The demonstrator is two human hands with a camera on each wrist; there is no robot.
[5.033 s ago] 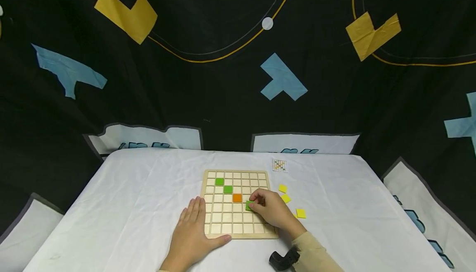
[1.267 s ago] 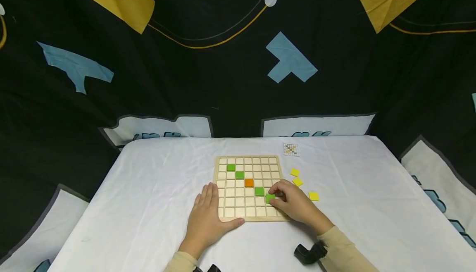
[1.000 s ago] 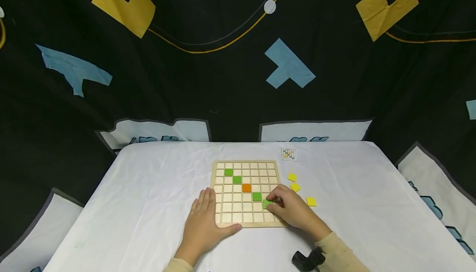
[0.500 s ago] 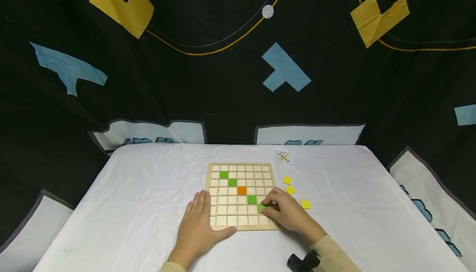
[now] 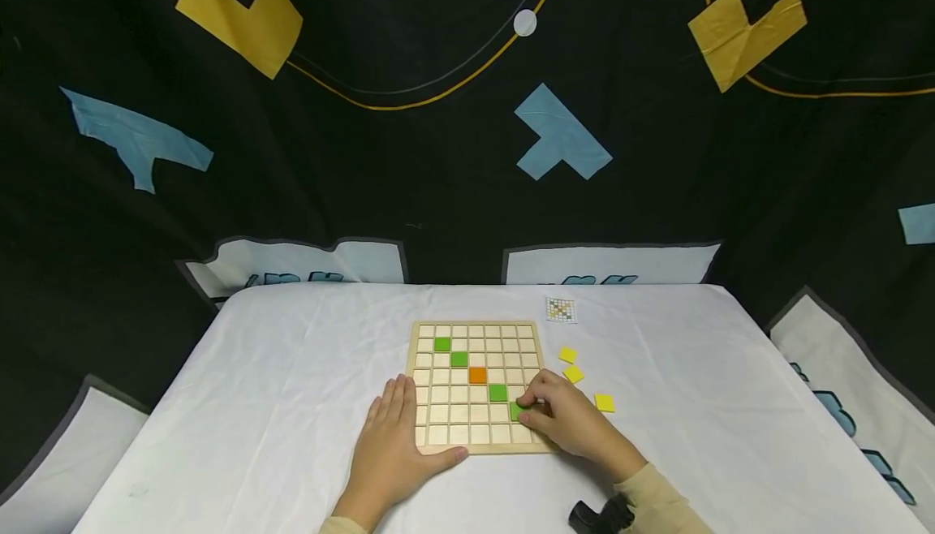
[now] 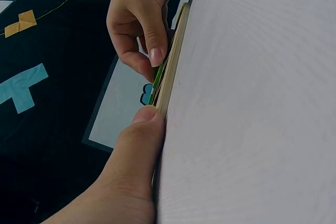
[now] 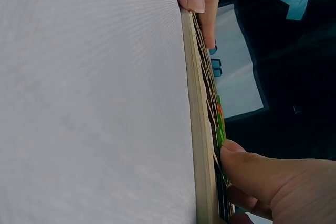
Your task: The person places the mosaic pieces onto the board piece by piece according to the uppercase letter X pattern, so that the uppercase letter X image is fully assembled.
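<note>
A wooden grid board (image 5: 482,449) lies flat on the white table. Three green tiles, one being the upper green tile (image 5: 441,344), and an orange tile (image 5: 477,375) form a diagonal in its cells. At the lower right end of that diagonal, my right hand (image 5: 573,416) pinches another green tile (image 5: 515,411) with thumb and fingertips, low over a cell and partly covering it. My left hand (image 5: 390,449) rests at the board's left side with fingers straight, its thumb on the near left corner. In the left wrist view that thumb (image 6: 139,135) touches the board's edge.
Right of the board lie three loose yellow tiles, among them the nearest yellow tile (image 5: 604,402). A small printed pattern card (image 5: 561,310) lies beyond the board's far right corner. A black wrist device (image 5: 602,515) sits at the right sleeve. A dark curtain (image 5: 438,177) hangs behind the table.
Five seconds ago my right hand held a green tile beside the orange one; that tile now lies in its cell. The hand has shifted one cell down-right with another green tile. My left hand stays put.
</note>
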